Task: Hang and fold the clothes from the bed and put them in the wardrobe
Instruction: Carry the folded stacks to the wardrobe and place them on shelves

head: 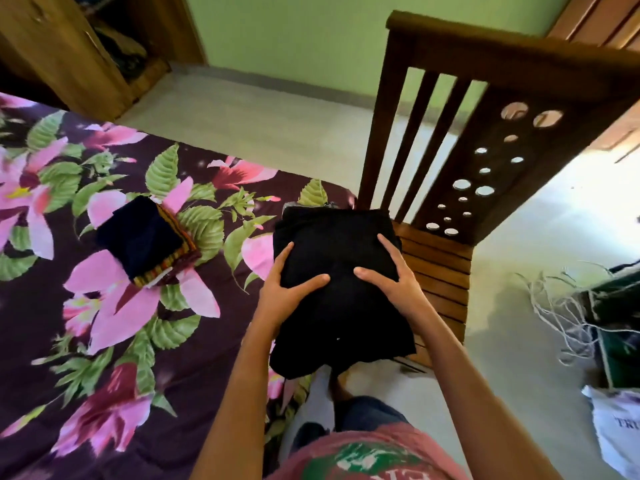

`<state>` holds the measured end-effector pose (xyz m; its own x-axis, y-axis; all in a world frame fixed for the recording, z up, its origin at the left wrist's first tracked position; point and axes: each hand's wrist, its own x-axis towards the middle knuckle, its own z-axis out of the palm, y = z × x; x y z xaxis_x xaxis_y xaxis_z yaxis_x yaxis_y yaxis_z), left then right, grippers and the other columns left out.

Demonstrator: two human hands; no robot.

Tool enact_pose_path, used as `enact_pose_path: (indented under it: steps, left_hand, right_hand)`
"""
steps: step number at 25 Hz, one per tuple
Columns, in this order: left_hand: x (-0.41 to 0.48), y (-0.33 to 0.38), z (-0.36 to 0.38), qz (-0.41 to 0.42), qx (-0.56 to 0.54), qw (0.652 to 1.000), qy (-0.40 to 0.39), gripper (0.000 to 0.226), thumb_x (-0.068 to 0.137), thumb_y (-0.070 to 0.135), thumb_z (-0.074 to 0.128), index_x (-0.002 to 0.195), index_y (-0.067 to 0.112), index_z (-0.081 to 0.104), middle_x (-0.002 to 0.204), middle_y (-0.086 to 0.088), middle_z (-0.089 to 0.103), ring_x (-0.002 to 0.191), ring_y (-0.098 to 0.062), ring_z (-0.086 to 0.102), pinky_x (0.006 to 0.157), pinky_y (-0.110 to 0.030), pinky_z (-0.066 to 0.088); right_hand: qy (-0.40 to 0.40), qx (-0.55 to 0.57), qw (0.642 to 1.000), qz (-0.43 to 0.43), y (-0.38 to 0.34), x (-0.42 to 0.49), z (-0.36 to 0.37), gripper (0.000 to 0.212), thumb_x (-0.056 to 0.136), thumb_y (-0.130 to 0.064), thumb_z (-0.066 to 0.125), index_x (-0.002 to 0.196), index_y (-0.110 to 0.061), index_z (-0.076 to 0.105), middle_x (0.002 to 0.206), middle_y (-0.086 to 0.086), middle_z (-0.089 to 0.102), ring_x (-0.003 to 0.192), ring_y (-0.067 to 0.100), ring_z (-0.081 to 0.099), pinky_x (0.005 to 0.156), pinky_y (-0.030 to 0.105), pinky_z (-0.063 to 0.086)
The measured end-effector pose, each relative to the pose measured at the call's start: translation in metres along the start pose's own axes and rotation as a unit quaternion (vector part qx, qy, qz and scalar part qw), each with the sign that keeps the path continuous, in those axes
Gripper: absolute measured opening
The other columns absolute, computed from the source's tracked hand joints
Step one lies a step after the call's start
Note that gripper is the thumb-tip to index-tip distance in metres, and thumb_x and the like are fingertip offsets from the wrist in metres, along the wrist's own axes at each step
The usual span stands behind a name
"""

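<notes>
A stack of folded black clothes (337,244) hangs in the air over the bed's corner, with a grey piece showing at its far edge. My left hand (287,285) grips its left side, thumb on top and fingers underneath. My right hand (391,275) grips the right side the same way. A second folded pile (145,237), dark navy on top with striped cloth beneath, lies on the bed (69,209), which has a purple floral sheet. The wooden wardrobe (69,46) stands open at the top left, with dark items inside.
The bed's wooden footboard (485,109), with slats and round holes, rises just right of the stack. On the floor at right lie a green box with tangled white string (571,306) and a white bag (616,431). Pale floor runs toward the wardrobe.
</notes>
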<state>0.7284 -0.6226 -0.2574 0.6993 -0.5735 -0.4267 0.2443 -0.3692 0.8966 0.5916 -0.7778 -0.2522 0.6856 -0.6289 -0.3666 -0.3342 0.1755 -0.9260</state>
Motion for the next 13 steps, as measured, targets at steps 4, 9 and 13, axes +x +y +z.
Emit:
enact_pose_path:
  steps: [4,9,13]
  left_hand:
    - [-0.054,0.026,0.038,0.044,0.061,0.993,-0.087,0.088,0.063,0.038,0.083,0.138,0.043,0.037,0.137,0.009,0.042,0.117,-0.011,0.048,0.098,-0.032,0.046]
    - [-0.102,0.061,0.116,0.084,0.114,0.973,-0.183,0.088,0.066,0.041,0.081,0.14,0.041,0.034,0.128,0.012,0.039,0.111,-0.009,0.045,0.093,-0.027,0.045]
    - [-0.132,0.073,0.192,0.107,0.149,0.953,-0.24,0.091,0.061,0.047,0.081,0.139,0.044,0.034,0.141,0.008,0.038,0.122,-0.015,0.046,0.102,-0.038,0.045]
  right_hand:
    - [0.085,0.048,0.995,0.006,-0.001,-0.088,-0.043,0.074,0.078,-0.033,0.074,0.139,-0.047,0.035,0.125,-0.014,0.041,0.104,0.005,0.051,0.075,0.016,0.048]
    - [0.192,0.088,0.977,-0.005,-0.002,-0.166,-0.114,0.072,0.074,-0.037,0.076,0.133,-0.053,0.039,0.132,-0.01,0.042,0.112,0.012,0.052,0.089,0.029,0.051]
    - [0.252,0.104,0.962,-0.015,0.008,-0.215,-0.181,0.072,0.072,-0.038,0.077,0.133,-0.052,0.041,0.134,-0.009,0.044,0.116,0.013,0.052,0.09,0.029,0.049]
